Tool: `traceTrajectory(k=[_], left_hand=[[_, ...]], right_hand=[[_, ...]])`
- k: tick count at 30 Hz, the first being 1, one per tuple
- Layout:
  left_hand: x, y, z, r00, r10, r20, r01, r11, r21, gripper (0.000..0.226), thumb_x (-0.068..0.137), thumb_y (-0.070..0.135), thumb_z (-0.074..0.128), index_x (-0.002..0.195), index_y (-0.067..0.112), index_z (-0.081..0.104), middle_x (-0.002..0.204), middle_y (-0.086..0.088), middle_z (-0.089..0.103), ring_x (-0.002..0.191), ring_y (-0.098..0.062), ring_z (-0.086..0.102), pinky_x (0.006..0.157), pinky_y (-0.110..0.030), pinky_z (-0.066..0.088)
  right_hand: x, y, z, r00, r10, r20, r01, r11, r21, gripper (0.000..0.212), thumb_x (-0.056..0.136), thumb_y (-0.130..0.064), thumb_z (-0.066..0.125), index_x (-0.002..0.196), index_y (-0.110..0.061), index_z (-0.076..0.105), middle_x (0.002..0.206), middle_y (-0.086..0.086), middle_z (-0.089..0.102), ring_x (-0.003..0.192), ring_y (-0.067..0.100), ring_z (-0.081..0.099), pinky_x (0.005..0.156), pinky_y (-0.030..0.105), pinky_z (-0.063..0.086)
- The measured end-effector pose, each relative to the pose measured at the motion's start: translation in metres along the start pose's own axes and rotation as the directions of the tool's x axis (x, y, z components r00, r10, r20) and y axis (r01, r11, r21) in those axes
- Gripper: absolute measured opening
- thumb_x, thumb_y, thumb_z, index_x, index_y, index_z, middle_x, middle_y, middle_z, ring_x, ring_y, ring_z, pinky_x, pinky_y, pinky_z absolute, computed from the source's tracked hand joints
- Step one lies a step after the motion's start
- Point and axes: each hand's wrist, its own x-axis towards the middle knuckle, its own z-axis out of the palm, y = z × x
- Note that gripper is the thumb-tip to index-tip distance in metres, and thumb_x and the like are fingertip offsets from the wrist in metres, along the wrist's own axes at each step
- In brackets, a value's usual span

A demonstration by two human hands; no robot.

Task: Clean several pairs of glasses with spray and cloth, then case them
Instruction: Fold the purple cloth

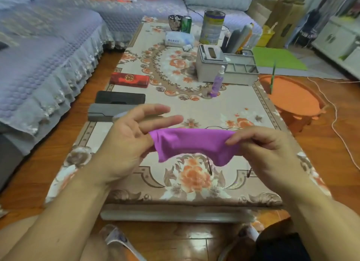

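Note:
A purple cleaning cloth (191,145) is stretched between my two hands above the near half of the table. My left hand (126,136) holds its left end at the thumb, with the other fingers straight. My right hand (261,144) pinches the right end with curled fingers. A thin-framed pair of glasses (226,128) lies on the table behind and under the cloth, mostly hidden, its temple tips (249,173) showing below. A purple spray bottle (216,82) stands mid-table. Three closed cases lie at the left edge: red (129,79), black (120,97) and grey (109,111).
A floral cloth covers the low table (175,194). A grey tissue box (209,63), a tray organiser (241,71), a tall tin (212,27), cups and a wipes pack (178,39) fill the far end. A sofa stands left, an orange stool (292,97) right.

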Motion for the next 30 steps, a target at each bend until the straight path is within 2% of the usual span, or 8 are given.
traceTrajectory(k=[5,7,9,14,18,22,26,30], left_hand=[[0.004,-0.004,-0.006,0.997,-0.076,0.018,0.076,0.996,0.045,0.021,0.082,0.016,0.063,0.098,0.016,0.077,0.105,-0.011,0.077,0.089,-0.021,0.075,0.068,-0.027,0.061],[0.006,-0.007,-0.007,0.992,-0.121,0.024,0.12,0.991,0.06,0.024,0.085,0.02,0.06,0.102,0.013,0.075,0.103,-0.012,0.077,0.084,-0.023,0.075,0.068,-0.029,0.061],[0.007,-0.006,-0.007,0.991,-0.127,0.033,0.125,0.991,0.056,0.026,0.086,0.019,0.059,0.106,0.012,0.073,0.104,-0.014,0.077,0.084,-0.026,0.074,0.069,-0.031,0.062],[0.007,-0.007,-0.006,0.998,0.068,-0.017,-0.064,0.983,0.17,0.037,0.096,0.002,0.055,0.095,0.028,0.081,0.101,-0.007,0.078,0.084,-0.026,0.075,0.071,-0.028,0.061],[0.007,-0.007,-0.005,0.992,0.12,-0.041,-0.113,0.983,0.143,0.056,0.098,-0.012,0.045,0.075,0.025,0.081,0.077,-0.002,0.075,0.066,-0.016,0.071,0.062,-0.023,0.056],[0.013,-0.011,-0.004,0.992,0.045,-0.115,-0.036,0.996,0.076,0.051,0.099,-0.01,0.037,0.073,0.013,0.075,0.054,0.0,0.052,0.047,-0.013,0.043,0.048,-0.022,0.044],[0.016,-0.018,0.002,0.992,-0.025,-0.124,0.038,0.994,0.106,0.014,0.092,0.005,0.057,0.089,0.012,0.069,0.078,-0.002,0.067,0.06,-0.014,0.061,0.051,-0.028,0.051],[0.016,-0.021,-0.004,0.992,0.06,-0.107,-0.022,0.947,0.322,0.036,0.081,-0.004,0.075,0.103,0.024,0.066,0.117,0.001,0.068,0.085,-0.036,0.073,0.078,-0.054,0.061]], right_hand=[[0.007,0.0,-0.011,0.996,0.091,-0.003,-0.09,0.988,0.128,0.039,0.088,0.011,0.059,0.079,-0.02,0.081,0.079,0.01,0.074,0.07,0.023,0.067,0.066,0.029,0.055],[0.008,-0.006,-0.014,0.989,0.146,0.027,-0.148,0.975,0.165,0.02,0.082,-0.011,0.068,0.091,-0.024,0.081,0.087,0.021,0.07,0.072,0.027,0.059,0.066,0.032,0.05],[0.011,-0.01,-0.019,0.976,0.214,0.043,-0.219,0.964,0.151,0.027,0.079,-0.021,0.069,0.103,-0.028,0.078,0.09,0.03,0.06,0.071,0.028,0.052,0.067,0.035,0.048],[0.015,-0.01,-0.025,0.976,0.202,0.081,-0.21,0.972,0.102,0.021,0.084,-0.011,0.061,0.091,-0.022,0.077,0.081,0.014,0.07,0.063,0.021,0.06,0.063,0.031,0.054],[0.017,-0.005,-0.024,0.972,0.212,0.099,-0.224,0.966,0.129,0.045,0.094,0.011,0.044,0.076,-0.015,0.076,0.078,0.01,0.068,0.065,0.021,0.058,0.061,0.027,0.052],[0.018,-0.006,-0.016,0.955,0.278,0.101,-0.293,0.935,0.197,0.035,0.09,-0.005,0.041,0.077,-0.007,0.073,0.075,0.01,0.062,0.059,0.018,0.057,0.054,0.024,0.051],[0.021,0.001,-0.01,0.954,0.297,0.049,-0.297,0.955,-0.002,0.002,0.087,-0.009,0.071,0.086,-0.011,0.07,0.084,0.01,0.061,0.067,0.017,0.063,0.058,0.027,0.053],[0.017,0.002,-0.007,0.986,0.164,-0.039,-0.168,0.981,-0.102,0.045,0.083,0.017,0.068,0.108,-0.02,0.064,0.101,0.012,0.065,0.075,0.024,0.069,0.073,0.045,0.056]])
